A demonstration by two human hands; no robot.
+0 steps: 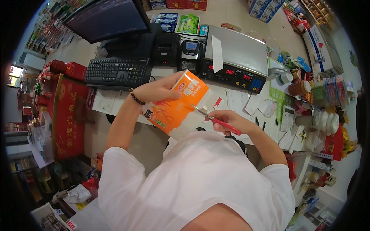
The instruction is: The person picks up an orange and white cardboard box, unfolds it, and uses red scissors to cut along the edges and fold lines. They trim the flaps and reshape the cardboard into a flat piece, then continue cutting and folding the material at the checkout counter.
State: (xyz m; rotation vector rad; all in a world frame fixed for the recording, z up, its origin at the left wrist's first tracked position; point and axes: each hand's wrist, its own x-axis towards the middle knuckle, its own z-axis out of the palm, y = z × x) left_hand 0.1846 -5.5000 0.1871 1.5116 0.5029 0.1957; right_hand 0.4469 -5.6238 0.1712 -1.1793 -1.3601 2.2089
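Observation:
My left hand [169,87] grips an orange printed cardboard sheet [169,113], thumb on its face, above the desk's front edge. The sheet looks like a flattened snack box, with white lettering and a white strip at its lower end. A notch shows in its right edge. From the right, my right hand [232,122] is closed around the red handles of a pair of scissors [225,126]. Their metal blades point up and left, with the tips at the notch in the cardboard. Whether the blades are parted I cannot tell.
Beyond my hands stand a keyboard [117,71], a monitor [110,19], a small card terminal [190,50] and a weighing scale [237,52] with a white strip on it. Paper scraps lie right of the cardboard, near a calculator [287,118] and several jars. A red cabinet [69,119] stands left.

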